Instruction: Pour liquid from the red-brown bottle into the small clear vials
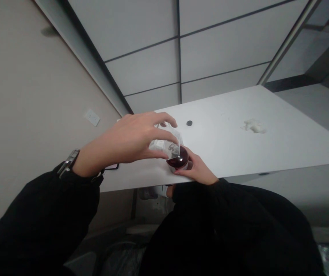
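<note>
clear bag (170,142) over dark-red jar (178,159)

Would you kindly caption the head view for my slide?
Left hand tips a clear cup over a dark-red container steadied by right hand on a white table.

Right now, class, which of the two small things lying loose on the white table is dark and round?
The small black disc near the hands; the other, the crumpled white scrap farther right, is pale and shapeless.

My left hand (132,140) over a bag (168,143) near the surface's (239,149) front edge, my right hand (196,168) just right of a jar (178,159) beneath the bag, cap (189,123) behind them, crumpled wad (253,125) far right, wall socket (92,117) left.
</note>
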### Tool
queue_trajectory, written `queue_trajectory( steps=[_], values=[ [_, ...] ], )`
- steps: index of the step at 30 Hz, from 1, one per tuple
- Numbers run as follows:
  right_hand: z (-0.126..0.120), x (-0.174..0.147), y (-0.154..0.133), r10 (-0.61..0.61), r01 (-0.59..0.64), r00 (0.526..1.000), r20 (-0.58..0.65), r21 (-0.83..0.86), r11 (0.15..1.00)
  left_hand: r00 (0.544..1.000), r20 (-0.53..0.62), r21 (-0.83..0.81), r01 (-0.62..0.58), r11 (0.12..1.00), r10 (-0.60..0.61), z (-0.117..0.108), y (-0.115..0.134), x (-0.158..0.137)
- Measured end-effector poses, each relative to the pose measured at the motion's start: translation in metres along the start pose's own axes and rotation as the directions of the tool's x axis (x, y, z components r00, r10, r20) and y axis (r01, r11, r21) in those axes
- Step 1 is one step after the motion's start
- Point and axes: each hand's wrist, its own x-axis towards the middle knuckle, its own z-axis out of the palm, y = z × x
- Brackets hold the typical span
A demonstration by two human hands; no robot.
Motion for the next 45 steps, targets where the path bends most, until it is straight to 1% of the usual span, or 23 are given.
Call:
queue_trajectory(
  steps=[8, 14, 19, 26, 35, 45],
  values=[
    [0.0, 0.0, -0.002, 0.001, -0.001, 1.0, -0.004, 0.016, 1.0, 0.999, -0.018, -0.013, -0.03, 0.999, 0.03, 0.0, -0.001, 0.004],
    [-0.001, 0.0, -0.002, 0.024, -0.024, 1.0, -0.003, 0.003, 1.0, 0.999, 0.006, -0.006, -0.048, 0.999, 0.048, -0.002, 0.0, 0.009],
    [-0.001, 0.0, -0.001, 0.019, -0.019, 1.0, -0.013, -0.004, 1.0, 0.998, 0.026, -0.024, -0.052, 0.998, 0.053, -0.002, 0.003, 0.014],
    [-0.001, 0.0, -0.001, 0.053, -0.053, 0.998, -0.023, -0.032, 0.998, 0.997, 0.015, -0.048, -0.077, 0.996, 0.078, 0.002, 0.006, 0.022],
    [0.0, 0.0, 0.001, 0.052, -0.053, 0.998, -0.024, -0.051, 0.997, 0.994, 0.031, -0.043, -0.1, 0.994, 0.101, 0.001, 0.008, 0.028],
    [0.001, 0.003, -0.008, 0.003, -0.003, 1.0, -0.007, -0.029, 1.0, 0.991, 0.066, -0.019, -0.112, 0.994, 0.113, -0.003, 0.013, 0.036]
  ],
)
